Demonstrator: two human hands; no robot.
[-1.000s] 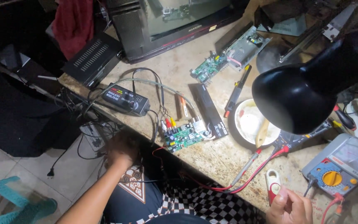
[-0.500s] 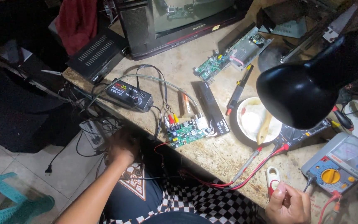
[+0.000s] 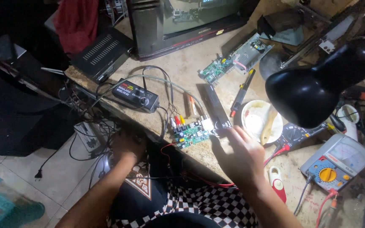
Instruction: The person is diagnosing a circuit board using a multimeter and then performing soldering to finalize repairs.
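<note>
Hovering right hand [image 3: 239,158] — open, near green circuit board [image 3: 192,136], stone-topped bench [image 3: 182,71]

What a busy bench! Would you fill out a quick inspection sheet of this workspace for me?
Surface: stone-look benchtop, crowded.
Job's things: green circuit board at the near edge, black bar beside it.
Clutter: second board, screwdriver, white dish, two meters, black power supply, old television.
Hands: right hand open, hovering by the green board; left hand below the bench edge, grip unclear.
Cables: red leads, grey and black wires, a loose plug on the floor.
Surroundings: black lamp, tiled floor.
</note>
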